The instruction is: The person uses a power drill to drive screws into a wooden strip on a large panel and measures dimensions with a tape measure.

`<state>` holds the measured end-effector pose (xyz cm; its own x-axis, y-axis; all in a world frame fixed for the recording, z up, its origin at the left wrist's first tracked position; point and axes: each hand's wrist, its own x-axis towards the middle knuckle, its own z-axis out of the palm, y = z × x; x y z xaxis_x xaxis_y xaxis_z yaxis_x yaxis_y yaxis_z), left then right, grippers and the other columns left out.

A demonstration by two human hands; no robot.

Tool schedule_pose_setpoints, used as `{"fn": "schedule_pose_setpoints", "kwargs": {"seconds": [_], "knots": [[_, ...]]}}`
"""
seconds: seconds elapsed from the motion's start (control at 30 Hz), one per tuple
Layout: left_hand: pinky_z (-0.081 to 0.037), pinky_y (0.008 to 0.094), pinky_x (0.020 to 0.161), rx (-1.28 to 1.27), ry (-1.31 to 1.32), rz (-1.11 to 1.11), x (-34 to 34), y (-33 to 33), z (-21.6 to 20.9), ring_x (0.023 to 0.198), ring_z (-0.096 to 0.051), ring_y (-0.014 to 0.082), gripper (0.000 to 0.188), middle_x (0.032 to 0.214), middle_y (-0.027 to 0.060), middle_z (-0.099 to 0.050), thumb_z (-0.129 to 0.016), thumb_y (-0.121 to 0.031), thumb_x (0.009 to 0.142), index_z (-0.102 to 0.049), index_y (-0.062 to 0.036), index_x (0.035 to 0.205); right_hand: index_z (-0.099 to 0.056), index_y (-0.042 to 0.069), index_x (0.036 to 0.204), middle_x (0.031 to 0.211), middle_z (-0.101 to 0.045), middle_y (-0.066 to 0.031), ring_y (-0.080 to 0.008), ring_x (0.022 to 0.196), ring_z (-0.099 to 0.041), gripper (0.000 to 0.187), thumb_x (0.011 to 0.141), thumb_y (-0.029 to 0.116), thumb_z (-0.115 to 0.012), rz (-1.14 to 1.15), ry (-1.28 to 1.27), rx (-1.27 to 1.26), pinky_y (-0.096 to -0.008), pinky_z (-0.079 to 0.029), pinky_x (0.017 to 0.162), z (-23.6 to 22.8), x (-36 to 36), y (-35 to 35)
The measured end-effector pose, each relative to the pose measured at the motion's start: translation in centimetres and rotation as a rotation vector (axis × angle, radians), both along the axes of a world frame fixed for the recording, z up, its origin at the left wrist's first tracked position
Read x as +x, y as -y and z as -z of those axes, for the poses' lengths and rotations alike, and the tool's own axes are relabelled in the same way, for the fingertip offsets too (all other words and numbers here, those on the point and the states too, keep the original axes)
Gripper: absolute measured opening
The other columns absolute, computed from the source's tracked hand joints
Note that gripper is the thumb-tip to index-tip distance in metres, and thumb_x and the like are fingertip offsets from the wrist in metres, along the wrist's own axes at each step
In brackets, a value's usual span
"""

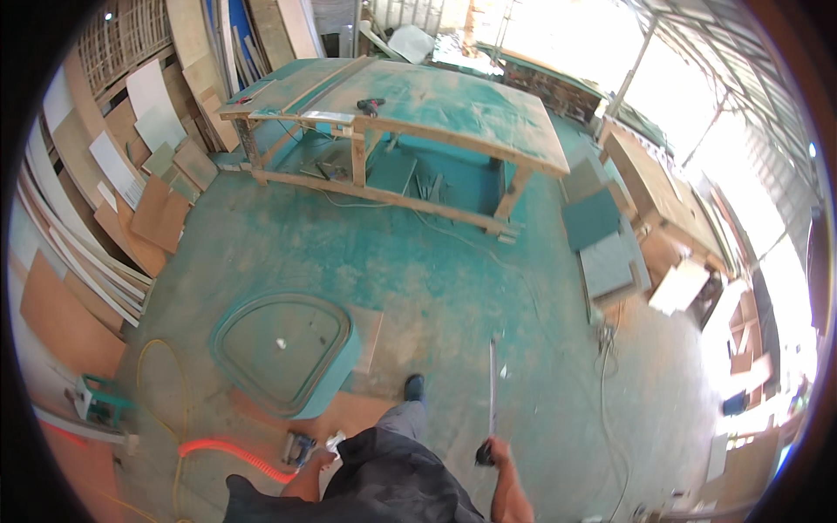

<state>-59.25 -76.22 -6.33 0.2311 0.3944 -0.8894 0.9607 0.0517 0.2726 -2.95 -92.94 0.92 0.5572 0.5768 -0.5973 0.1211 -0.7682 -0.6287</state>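
Note:
My right hand [499, 451] is closed around a tape measure [485, 454] with a black case. Its long, thin blade [493, 383] stretches straight out ahead of me over the floor. My left hand [324, 458] is low beside my dark top, with its fingers curled and partly hidden. A small white piece [335, 440] shows at those fingers. Just left of them is a blue and silver power tool [299, 449]; I cannot tell whether the hand touches it. A red coiled hose [231, 448] runs close to that tool and my left forearm.
A rounded green panel [283, 349] lies ahead left on brown board. Farther off stands a wooden workbench [453, 109] bearing a drill [370, 106]. Boards [161, 213] lean along the left. A cable [604, 401] and a yellow hose [185, 392] trail over the floor. Cabinets [663, 196] stand right.

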Motion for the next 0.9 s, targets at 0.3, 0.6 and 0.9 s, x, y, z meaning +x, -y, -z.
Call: {"fn": "schedule_pose_setpoints", "kwargs": {"seconds": [0.3, 0.6, 0.9], "knots": [[-0.049, 0.0516, 0.091, 0.529, 0.284, -0.304, 24.1, -43.7, -9.4, 0.109, -0.061, 0.0413, 0.048, 0.117, 0.0221, -0.066, -0.052, -0.044, 0.096, -0.063, -0.0004, 0.113, -0.074, 0.004, 0.088, 0.078, -0.067, -0.0095, -0.0199, 0.07, -0.062, 0.04, 0.098, 0.037, -0.054, 0.062, -0.073, -0.249, -0.0415, -0.051, 0.065, -2.9, 6.6, -18.5], [-0.049, 0.0505, 0.094, 0.389, 0.303, -0.316, 41.1, -66.8, -9.8, 0.113, -0.062, 0.0423, 0.05, 0.118, 0.0232, -0.068, -0.052, -0.046, 0.092, -0.065, -0.0057, 0.12, -0.072, 0.0, 0.084, 0.07, -0.065, -0.008, -0.0217, 0.067, -0.061, 0.045, 0.097, 0.038, -0.053, -0.176, 0.212, 0.082, -0.0422, -0.049, 0.062, 2.9, 21.2, -48.1], [-0.053, 0.0463, 0.088, 0.28, 0.127, -0.905, 33.3, -79.2, -5.3, 0.101, -0.069, 0.0341, 0.054, 0.112, 0.0192, -0.071, -0.051, -0.045, 0.098, -0.067, 0.0035, 0.114, -0.065, 0.004, 0.084, 0.069, -0.059, -0.0033, -0.0171, 0.059, -0.06, 0.032, 0.099, 0.028, -0.051, 0.277, -0.268, 0.435, -0.0334, -0.048, 0.057, -7.1, 31.2, -100.6]]}}
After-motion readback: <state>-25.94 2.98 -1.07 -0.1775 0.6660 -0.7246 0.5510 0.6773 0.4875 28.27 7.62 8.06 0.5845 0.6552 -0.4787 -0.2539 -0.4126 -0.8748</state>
